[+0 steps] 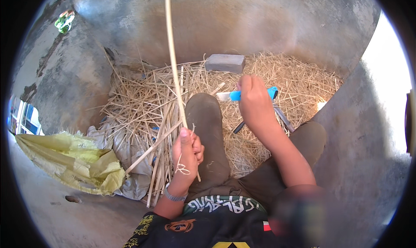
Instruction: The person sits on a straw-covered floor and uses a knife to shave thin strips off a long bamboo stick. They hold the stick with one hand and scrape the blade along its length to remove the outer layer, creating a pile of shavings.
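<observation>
My left hand point(189, 150) is closed around the lower part of a long, pale, thin stick point(174, 66), which looks like split bamboo. The stick rises nearly upright past the top of the picture, and its short lower end pokes out below my fist. A thin pale curl of shaving point(182, 168) hangs at my wrist. My right hand point(255, 98) grips a blue-handled knife point(235, 96) held sideways, its pale blade pointing left toward my knee. The stick and the knife are apart. My fingers cover the middle of the knife's handle.
Loose sticks point(143, 105) lie piled at left, fine shavings point(299, 79) at right. A grey block point(225, 63) rests by the far wall point(242, 22). Under my right forearm lies a partly hidden grey metal tool point(284, 118). A torn yellow sack point(73, 161) is at left.
</observation>
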